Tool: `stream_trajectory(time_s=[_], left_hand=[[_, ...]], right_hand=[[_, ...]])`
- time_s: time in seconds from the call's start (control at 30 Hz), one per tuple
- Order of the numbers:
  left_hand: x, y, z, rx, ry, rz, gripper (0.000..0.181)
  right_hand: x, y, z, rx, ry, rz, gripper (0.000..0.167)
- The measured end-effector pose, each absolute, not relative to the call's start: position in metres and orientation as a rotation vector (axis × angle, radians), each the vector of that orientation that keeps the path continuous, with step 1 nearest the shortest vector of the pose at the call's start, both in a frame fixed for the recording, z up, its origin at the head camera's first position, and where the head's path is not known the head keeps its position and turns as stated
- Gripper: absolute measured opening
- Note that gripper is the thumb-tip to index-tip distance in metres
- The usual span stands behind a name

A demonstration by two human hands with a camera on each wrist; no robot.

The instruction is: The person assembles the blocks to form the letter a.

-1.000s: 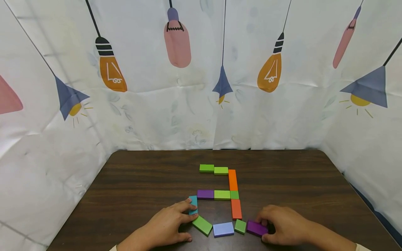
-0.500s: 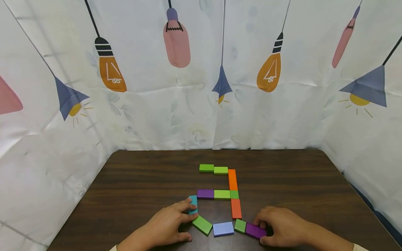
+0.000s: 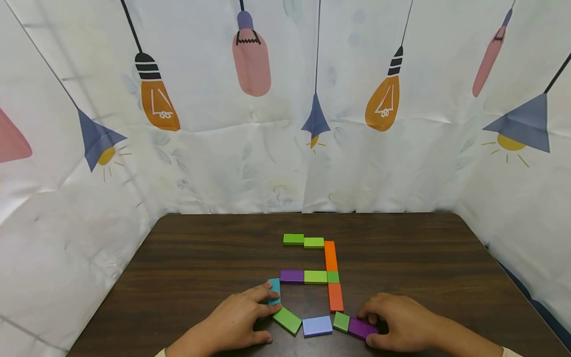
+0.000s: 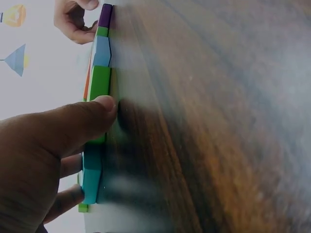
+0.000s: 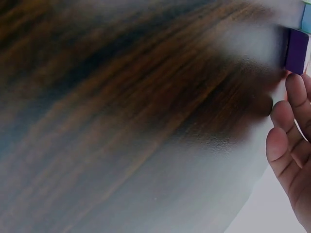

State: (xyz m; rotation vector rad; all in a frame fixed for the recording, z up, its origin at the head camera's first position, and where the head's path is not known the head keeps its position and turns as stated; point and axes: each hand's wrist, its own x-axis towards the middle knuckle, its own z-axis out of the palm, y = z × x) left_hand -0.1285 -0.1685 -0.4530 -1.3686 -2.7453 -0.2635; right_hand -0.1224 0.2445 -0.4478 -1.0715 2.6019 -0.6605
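Note:
In the head view my left hand (image 3: 236, 317) rests at the lower left of a line of flat blocks. Its fingertips touch the cyan block (image 3: 273, 285) and the corner of a tilted green block (image 3: 287, 320), with the thumb apart on the table side. My right hand (image 3: 401, 321) pinches the right end of a purple block (image 3: 360, 327) between thumb and fingers. That purple block's left end meets a small green block (image 3: 341, 322). The right wrist view shows the purple block (image 5: 297, 51) at the fingertips, the thumb hardly visible.
A light blue block (image 3: 317, 326) lies between the two green ones. Behind are a red-orange block (image 3: 335, 297), an orange block (image 3: 331, 256), another purple block (image 3: 292, 276) and several green blocks (image 3: 293, 239). The dark wooden table (image 3: 200, 248) ends at a printed curtain (image 3: 232, 163).
My right hand has slid the purple block a little left, closing its gap to the small green block. My left hand has stayed in place.

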Motion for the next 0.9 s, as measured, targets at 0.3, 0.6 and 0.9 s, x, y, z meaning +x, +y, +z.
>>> stream_trajectory(time_s=[0.3, 0.6, 0.9], left_hand=[[-0.135, -0.168, -0.452, -1.458, -2.625, -0.171, 0.039], [-0.142, -0.165, -0.453, -1.485, -2.526, -0.172, 0.033], [-0.147, -0.161, -0.454, -1.47, -2.515, -0.117, 0.04]], right_hand=[[-0.126, 0.248, -0.447, -0.939, 2.657, -0.698, 0.033], [-0.131, 0.254, -0.449, -0.835, 2.776, -0.65, 0.038], [-0.137, 0.26, -0.451, -0.819, 2.868, -0.602, 0.035]])
